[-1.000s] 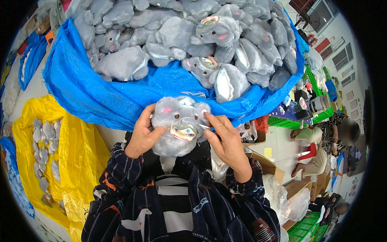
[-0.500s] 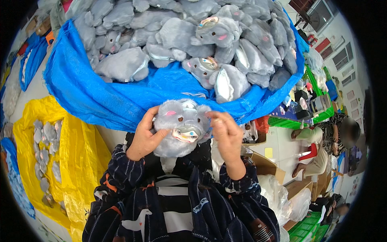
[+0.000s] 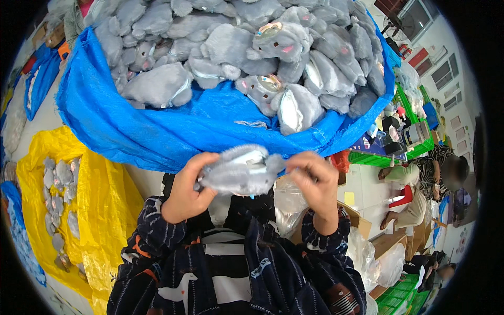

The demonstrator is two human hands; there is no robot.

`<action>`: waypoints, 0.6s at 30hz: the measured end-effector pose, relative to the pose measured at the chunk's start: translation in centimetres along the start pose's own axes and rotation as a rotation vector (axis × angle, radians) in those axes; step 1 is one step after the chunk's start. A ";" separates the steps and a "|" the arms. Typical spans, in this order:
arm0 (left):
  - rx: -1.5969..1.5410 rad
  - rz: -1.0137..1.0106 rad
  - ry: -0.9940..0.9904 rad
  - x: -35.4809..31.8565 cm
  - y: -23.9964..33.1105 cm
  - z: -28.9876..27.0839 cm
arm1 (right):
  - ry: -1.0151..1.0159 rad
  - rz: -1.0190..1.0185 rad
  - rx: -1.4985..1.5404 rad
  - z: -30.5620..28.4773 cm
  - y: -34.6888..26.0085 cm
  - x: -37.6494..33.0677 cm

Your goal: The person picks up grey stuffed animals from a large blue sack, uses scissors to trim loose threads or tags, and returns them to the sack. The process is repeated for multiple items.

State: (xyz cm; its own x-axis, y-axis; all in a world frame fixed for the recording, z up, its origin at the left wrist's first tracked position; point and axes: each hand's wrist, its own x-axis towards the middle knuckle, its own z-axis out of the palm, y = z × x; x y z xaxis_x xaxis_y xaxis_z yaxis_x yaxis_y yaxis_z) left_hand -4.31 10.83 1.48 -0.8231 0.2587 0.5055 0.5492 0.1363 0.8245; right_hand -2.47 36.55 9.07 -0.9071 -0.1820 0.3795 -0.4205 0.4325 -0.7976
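Observation:
A grey plush animal head (image 3: 236, 172) is in my left hand (image 3: 185, 190), whose thumb and fingers clamp its left end. The plush is tipped so that a pale opening in the fur shows on its upper side; its face is mostly out of sight. My right hand (image 3: 318, 185) is just off the right end of the plush, slightly blurred, with its fingers curled toward the thumb. What they pinch, if anything, is too small to make out. Beyond both hands lies a heap of similar grey plush pieces (image 3: 239, 47), some with pink ears and brown eyes, in a large blue sack (image 3: 173, 134).
On the left a yellow sack (image 3: 113, 220) holds several small grey pieces. At the right are clear plastic bags (image 3: 362, 252), cardboard boxes (image 3: 388, 249) and green crates (image 3: 396, 294). A seated person (image 3: 420, 184) is farther right, near a table with assorted items.
The plush has rolled from face up to showing its pale opening. My right hand has moved off its right ear, a little to the right.

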 end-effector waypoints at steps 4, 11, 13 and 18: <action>0.348 0.315 -0.103 1.1 3.5 -0.6 | 0.183 -0.146 -0.109 0.1 -0.1 -0.2; 0.661 0.583 -0.021 2.3 7.5 -0.1 | 0.008 -0.376 -0.038 1.0 -4.9 -0.4; 0.673 0.562 -0.046 2.7 7.0 0.2 | -0.052 -0.358 -0.130 1.2 -5.2 -0.3; 0.572 0.504 -0.034 3.2 5.9 1.3 | -0.109 -0.430 -0.511 2.5 -5.0 0.0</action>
State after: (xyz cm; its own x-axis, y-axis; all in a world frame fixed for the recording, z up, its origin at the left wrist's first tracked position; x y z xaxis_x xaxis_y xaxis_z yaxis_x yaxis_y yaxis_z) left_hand -3.50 13.75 7.62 -0.4528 0.4491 0.7702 0.8545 0.4652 0.2311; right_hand -0.42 32.16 11.89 -0.6689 -0.5076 0.5430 -0.7069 0.6603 -0.2536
